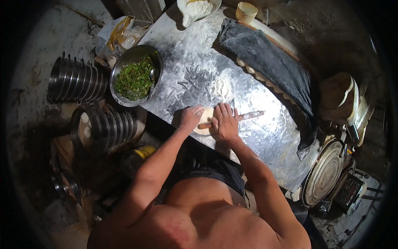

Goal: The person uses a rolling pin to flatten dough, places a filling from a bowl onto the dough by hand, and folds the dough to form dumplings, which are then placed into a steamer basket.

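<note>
On the floured table before me lies a flat round of dough. My left hand rests at the dough's left edge, its fingers on the rim. Under the palm of my right hand is a slim rolling pin, whose left end reaches over the dough. A small heap of flour lies just beyond my right hand. At the table's left edge stands a metal bowl of chopped greens with a spoon in it. Several dough balls show along the edge of a dark cloth.
Two stacks of metal steamer trays stand at the left. A scoop-shaped bowl of flour and a stack of small tubs are at the far edge. A round ridged lid leans at the lower right.
</note>
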A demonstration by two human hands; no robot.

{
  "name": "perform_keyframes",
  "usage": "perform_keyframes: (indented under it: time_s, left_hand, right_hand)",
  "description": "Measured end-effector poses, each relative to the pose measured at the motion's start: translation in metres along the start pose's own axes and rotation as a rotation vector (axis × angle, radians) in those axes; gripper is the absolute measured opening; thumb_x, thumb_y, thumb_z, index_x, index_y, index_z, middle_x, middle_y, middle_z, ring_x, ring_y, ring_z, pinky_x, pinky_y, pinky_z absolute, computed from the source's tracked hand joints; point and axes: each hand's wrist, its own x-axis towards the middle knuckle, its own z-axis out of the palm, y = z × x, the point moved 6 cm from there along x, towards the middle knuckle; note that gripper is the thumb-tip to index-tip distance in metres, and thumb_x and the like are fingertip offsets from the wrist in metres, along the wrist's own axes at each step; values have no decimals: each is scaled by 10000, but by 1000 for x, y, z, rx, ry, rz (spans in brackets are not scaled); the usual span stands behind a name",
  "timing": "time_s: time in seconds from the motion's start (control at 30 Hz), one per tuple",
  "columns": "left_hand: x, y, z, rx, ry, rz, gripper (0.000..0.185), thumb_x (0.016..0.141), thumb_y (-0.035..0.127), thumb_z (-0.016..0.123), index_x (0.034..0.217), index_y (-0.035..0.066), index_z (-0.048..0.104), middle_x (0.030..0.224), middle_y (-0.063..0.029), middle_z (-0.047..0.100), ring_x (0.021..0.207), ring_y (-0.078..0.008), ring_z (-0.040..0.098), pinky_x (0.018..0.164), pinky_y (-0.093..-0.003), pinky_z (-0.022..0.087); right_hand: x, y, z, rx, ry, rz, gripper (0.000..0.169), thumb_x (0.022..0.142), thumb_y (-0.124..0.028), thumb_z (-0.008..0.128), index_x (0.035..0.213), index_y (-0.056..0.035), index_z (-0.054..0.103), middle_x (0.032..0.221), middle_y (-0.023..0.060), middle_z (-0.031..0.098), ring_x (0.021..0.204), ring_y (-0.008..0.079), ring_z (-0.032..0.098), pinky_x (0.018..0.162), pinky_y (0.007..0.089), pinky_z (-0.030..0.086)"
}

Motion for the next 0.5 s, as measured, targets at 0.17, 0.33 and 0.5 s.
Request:
perform_keyframes:
  time_s: [0.17,0.33,0.5]
  left_hand:
    - [-19,-52,12,-1569,149,-374,315,861,137,519,1112,-42,586,1037,-132,652,952,-286,616,893,-364,467]
    - [-16,-31,13,-322,20,-71,329,768,137,693,1042,-34,635,1004,-133,675,908,-254,647,809,-326,489]
    - [1,-42,-3,-248,191,-5,261,871,127,582,1085,-17,620,972,-105,669,899,-185,630,808,-317,491]
  right_hand:
    - [-110,-2,-2,54,-203,-94,618,892,-361,481,1377,-2,346,1404,182,381,1335,337,307,1077,540,174]
    - [-19,-9,-4,-3,-53,-24,509,907,-337,474,1292,-5,450,1381,161,410,1278,345,360,1048,534,218]
    - [-57,-8,-7,119,-109,-82,556,881,-321,522,1320,3,421,1370,187,414,1284,360,352,1055,539,207]
